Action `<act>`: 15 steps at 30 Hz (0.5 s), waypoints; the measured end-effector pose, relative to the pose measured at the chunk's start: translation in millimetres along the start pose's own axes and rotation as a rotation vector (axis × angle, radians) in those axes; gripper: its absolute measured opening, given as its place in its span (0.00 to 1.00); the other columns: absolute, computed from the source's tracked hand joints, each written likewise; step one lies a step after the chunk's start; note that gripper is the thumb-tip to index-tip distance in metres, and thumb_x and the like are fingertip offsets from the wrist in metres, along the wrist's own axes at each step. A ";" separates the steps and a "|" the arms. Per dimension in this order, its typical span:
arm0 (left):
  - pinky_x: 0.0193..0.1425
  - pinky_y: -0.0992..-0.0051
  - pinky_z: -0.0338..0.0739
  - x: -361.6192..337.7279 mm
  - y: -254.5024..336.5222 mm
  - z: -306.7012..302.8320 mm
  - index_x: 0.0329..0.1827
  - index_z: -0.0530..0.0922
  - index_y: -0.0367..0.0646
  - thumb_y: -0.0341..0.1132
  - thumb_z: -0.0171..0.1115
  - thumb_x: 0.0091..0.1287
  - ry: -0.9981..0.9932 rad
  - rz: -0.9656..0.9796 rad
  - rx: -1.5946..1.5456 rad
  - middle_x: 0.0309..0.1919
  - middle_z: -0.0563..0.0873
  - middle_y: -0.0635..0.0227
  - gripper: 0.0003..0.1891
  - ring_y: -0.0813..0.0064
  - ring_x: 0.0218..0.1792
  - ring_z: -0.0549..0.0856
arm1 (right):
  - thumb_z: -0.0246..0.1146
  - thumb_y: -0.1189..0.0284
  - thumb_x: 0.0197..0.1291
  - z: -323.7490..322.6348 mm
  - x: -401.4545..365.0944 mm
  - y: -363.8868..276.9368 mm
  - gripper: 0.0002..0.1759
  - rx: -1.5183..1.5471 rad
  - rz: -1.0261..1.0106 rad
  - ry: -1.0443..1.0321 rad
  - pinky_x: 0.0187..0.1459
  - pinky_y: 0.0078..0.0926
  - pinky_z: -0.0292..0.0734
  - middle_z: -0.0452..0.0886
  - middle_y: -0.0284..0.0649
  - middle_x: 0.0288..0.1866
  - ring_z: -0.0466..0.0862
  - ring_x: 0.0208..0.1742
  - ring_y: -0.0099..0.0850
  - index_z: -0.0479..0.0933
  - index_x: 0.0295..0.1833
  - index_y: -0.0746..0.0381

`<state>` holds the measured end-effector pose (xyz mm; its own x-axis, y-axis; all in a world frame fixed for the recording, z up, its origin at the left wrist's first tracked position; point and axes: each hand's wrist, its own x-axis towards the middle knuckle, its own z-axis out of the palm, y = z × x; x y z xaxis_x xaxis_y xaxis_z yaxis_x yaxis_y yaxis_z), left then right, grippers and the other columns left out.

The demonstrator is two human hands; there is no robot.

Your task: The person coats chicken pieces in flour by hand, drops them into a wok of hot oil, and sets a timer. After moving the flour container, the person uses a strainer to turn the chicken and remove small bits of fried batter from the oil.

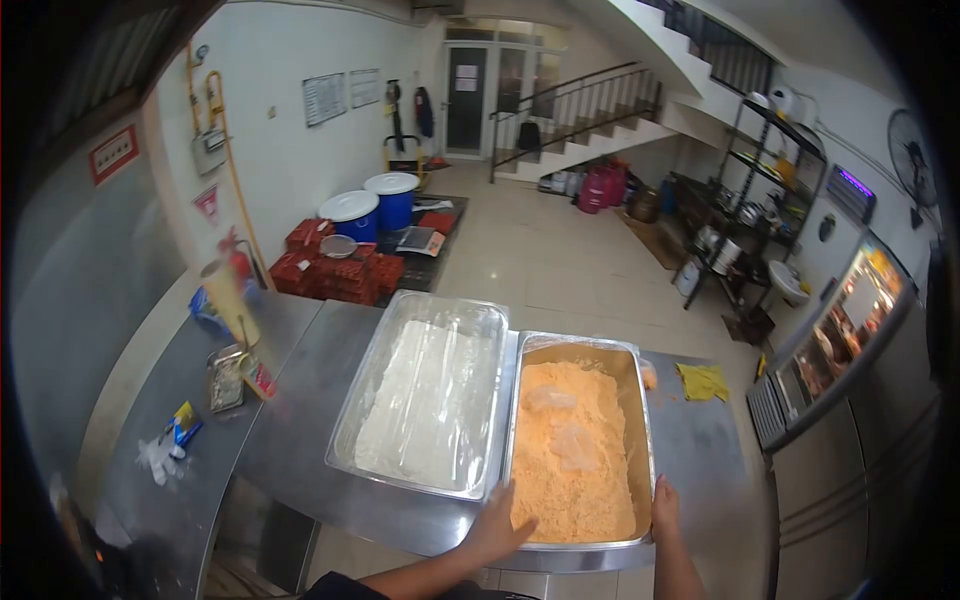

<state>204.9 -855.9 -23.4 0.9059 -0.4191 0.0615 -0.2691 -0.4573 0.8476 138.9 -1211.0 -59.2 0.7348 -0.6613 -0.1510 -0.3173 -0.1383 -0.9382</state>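
Observation:
A deep metal tray at the front of the steel table holds orange breading-like crumbs. Two pale, crumb-dusted pieces, perhaps raw meat, rest on the crumbs: one piece farther back and another piece near the middle. My left hand grips the tray's near left side, thumb over the rim. At the near right corner, my right hand is closed on the opposite rim. Left of this tray stands a second metal tray of white powder, with a glossy clear film over it.
A yellow cloth lies on the table's right side. Farther left are a small foil container, a crumpled white glove and a tall roll. Beyond the table stand red crates, blue lidded drums and a display fridge.

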 end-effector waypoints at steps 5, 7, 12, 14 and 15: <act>0.70 0.59 0.69 -67.2 35.4 -58.6 0.74 0.65 0.42 0.46 0.65 0.68 -0.065 0.036 -0.011 0.71 0.70 0.49 0.35 0.50 0.67 0.75 | 0.48 0.52 0.78 37.3 42.7 -26.0 0.30 0.086 0.000 -0.077 0.38 0.29 0.72 0.76 0.36 0.31 0.72 0.33 0.25 0.75 0.34 0.67; 0.67 0.61 0.72 -95.0 21.3 -77.5 0.71 0.68 0.40 0.44 0.66 0.67 -0.074 -0.092 -0.179 0.66 0.75 0.50 0.32 0.51 0.63 0.80 | 0.48 0.51 0.77 53.8 63.9 -16.4 0.30 0.115 -0.023 -0.099 0.40 0.30 0.73 0.77 0.37 0.31 0.74 0.33 0.27 0.76 0.34 0.68; 0.64 0.63 0.75 -218.5 -22.5 -82.6 0.69 0.72 0.44 0.42 0.62 0.71 0.286 -0.419 -0.244 0.61 0.80 0.54 0.26 0.63 0.60 0.82 | 0.51 0.51 0.75 53.3 103.7 25.2 0.30 -0.084 -0.185 -0.030 0.52 0.39 0.75 0.80 0.50 0.45 0.79 0.45 0.40 0.77 0.53 0.72; 0.65 0.60 0.74 -282.0 -49.0 -76.0 0.69 0.73 0.44 0.47 0.61 0.70 0.368 -0.650 0.026 0.61 0.80 0.53 0.27 0.59 0.61 0.81 | 0.57 0.55 0.72 47.0 125.1 52.7 0.28 -0.746 -0.892 0.445 0.56 0.42 0.75 0.80 0.57 0.52 0.80 0.52 0.51 0.75 0.59 0.73; 0.65 0.58 0.74 -319.2 -70.6 -64.1 0.69 0.73 0.45 0.50 0.61 0.70 0.349 -0.785 0.216 0.62 0.80 0.53 0.28 0.58 0.61 0.81 | 0.61 0.59 0.69 57.1 89.5 10.6 0.26 -0.659 -0.926 0.416 0.55 0.43 0.75 0.80 0.57 0.53 0.79 0.55 0.52 0.75 0.59 0.72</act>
<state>-44.3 -639.5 -69.1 0.8940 0.3249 -0.3086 0.4480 -0.6653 0.5972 235.5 -1229.5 -100.4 0.6348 -0.2829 0.7190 -0.1067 -0.9537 -0.2811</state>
